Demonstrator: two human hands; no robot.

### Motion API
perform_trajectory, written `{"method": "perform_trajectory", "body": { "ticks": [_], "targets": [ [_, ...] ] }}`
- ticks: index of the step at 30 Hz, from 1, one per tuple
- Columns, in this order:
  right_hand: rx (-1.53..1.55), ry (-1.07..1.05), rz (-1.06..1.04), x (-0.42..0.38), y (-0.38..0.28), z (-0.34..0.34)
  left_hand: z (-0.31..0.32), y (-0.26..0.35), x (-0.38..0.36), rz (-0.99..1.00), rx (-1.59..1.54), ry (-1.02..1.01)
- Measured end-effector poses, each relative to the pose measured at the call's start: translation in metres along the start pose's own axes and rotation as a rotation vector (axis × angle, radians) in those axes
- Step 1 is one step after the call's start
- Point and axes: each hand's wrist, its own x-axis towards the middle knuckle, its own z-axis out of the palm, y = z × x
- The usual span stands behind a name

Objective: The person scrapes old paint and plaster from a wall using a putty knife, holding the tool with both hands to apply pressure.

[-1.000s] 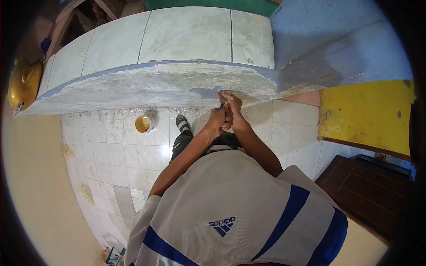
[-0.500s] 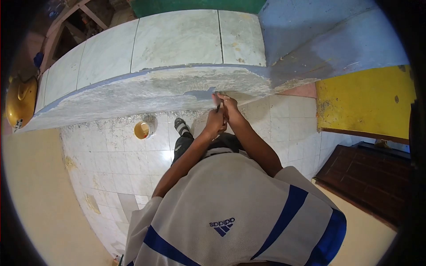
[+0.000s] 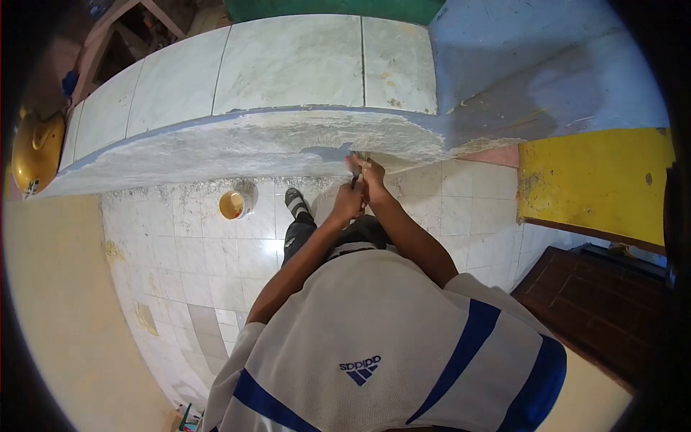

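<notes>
My left hand (image 3: 348,202) is closed around the dark handle of a scraper (image 3: 354,171), low in front of my waist. Just above it, my right hand (image 3: 372,176) grips the same tool nearer its blade. The blade is partly hidden by fingers and points at the upright face of a low wall (image 3: 237,140). On that face the surface is rough and whitish, with a bare blue-grey patch (image 3: 327,153) beside the blade.
White tiles (image 3: 288,65) cap the wall. A small bucket (image 3: 232,205) stands on the debris-strewn tiled floor (image 3: 194,252) near my foot. A golden helmet-like object (image 3: 36,155) sits at far left. On the right are a yellow panel (image 3: 597,180) and a dark brown door (image 3: 590,302).
The view has shifted slightly, so the bucket and wall sit a little higher and further right. Both hands keep their hold on the scraper by the blue-grey patch.
</notes>
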Motion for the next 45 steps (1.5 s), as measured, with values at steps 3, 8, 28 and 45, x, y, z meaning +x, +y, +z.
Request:
{"method": "perform_trajectory", "body": {
  "ticks": [3, 8, 28, 45],
  "targets": [
    [0.017, -0.009, -0.030, -0.006, -0.008, -0.001, 0.000, 0.004, -0.001, -0.011, -0.040, -0.027],
    [0.012, -0.028, -0.001, 0.016, 0.010, -0.011, 0.001, -0.030, 0.019, 0.076, 0.134, 0.073],
    [-0.076, 0.053, 0.061, 0.028, 0.008, -0.001, -0.012, 0.027, 0.010, -0.126, -0.175, -0.052],
    [-0.059, -0.009, -0.037, 0.021, 0.014, -0.004, -0.018, 0.016, 0.017, -0.120, -0.067, -0.064]
  ]
}}
